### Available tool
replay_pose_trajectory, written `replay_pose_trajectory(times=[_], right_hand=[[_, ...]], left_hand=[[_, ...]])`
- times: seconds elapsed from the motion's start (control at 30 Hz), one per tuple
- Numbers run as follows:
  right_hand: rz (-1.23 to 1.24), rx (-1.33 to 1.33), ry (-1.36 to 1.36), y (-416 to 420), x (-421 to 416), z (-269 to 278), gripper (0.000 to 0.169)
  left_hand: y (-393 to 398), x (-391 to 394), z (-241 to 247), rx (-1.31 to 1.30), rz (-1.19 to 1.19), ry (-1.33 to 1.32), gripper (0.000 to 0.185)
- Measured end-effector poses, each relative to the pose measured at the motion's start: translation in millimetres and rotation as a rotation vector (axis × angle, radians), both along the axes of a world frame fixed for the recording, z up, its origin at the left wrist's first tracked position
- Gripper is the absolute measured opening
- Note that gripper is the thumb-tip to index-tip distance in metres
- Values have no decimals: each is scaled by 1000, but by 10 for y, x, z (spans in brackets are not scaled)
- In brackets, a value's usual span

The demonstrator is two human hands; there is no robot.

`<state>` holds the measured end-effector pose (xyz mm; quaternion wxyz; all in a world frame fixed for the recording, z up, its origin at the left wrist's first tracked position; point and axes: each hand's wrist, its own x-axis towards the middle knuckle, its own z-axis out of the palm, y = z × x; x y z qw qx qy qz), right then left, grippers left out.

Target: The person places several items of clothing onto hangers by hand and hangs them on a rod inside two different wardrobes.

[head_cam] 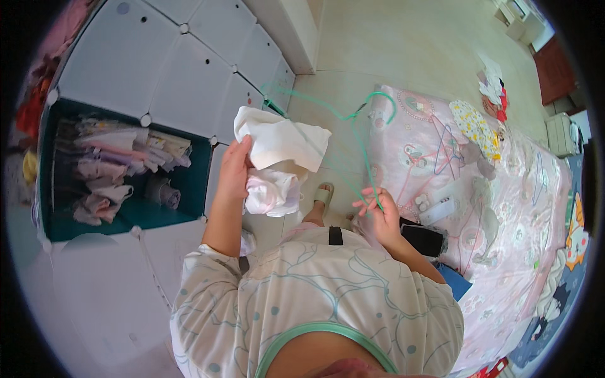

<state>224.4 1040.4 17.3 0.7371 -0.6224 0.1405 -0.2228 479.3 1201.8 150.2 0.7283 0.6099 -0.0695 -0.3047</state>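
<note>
My left hand [236,165] grips a white cloth garment [283,141] by its left side; a bunched part with pale pink marks hangs beneath. In my right hand [382,210] is the lower corner of a green wire clothes hanger [366,160], its hook pointing up and to the right. The hanger's far arm stretches left above the garment, and its thin lower bar looks blurred across the cloth. Whether the garment touches the hanger is not plain.
On the left, an open compartment of a storage cabinet [127,227] holds hanging clothes [118,151] and a rolled grey cloth [163,193]. To the right, a bed with a pink patterned cover [496,283] bears blue and pink hangers, a yellow-dotted garment [472,125] and dark folded cloth [423,238].
</note>
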Motion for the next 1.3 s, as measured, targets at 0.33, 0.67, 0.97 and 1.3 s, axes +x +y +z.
replay_pose_trajectory(times=[0.33, 0.67, 0.97, 1.3], right_hand=[[148, 341, 96, 206, -272, 204, 8], [-35, 337, 76, 365, 77, 595, 7], [97, 242, 119, 626, 480, 849, 13], [154, 236, 147, 621, 769, 794, 10]], left_hand=[[77, -297, -280, 166, -288, 88, 26], [1302, 5, -168, 607, -294, -498, 27], [1208, 340, -563, 458, 242, -1020, 31], [2041, 838, -220, -113, 357, -132, 14]])
